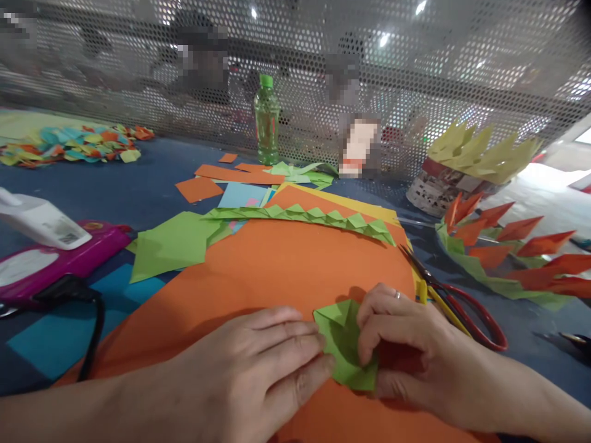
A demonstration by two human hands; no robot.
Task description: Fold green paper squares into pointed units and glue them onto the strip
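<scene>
A piece of green paper with fold creases lies on a large orange sheet in front of me. My left hand rests flat, fingers stretched out, its tips against the paper's left edge. Curled over the right side of the green paper is my right hand, its fingertips on the paper and the thumb at the lower right corner; a ring is on one finger. Just beyond, a strip of folded green paper points lies across the orange sheet. Red-handled scissors lie beside the sheet, near my right hand.
Green sheets, orange pieces and a green-capped bottle stand or lie farther back. At left is a purple power strip with a white plug. Paper crowns, yellow and orange-green, sit right, before a perforated metal screen.
</scene>
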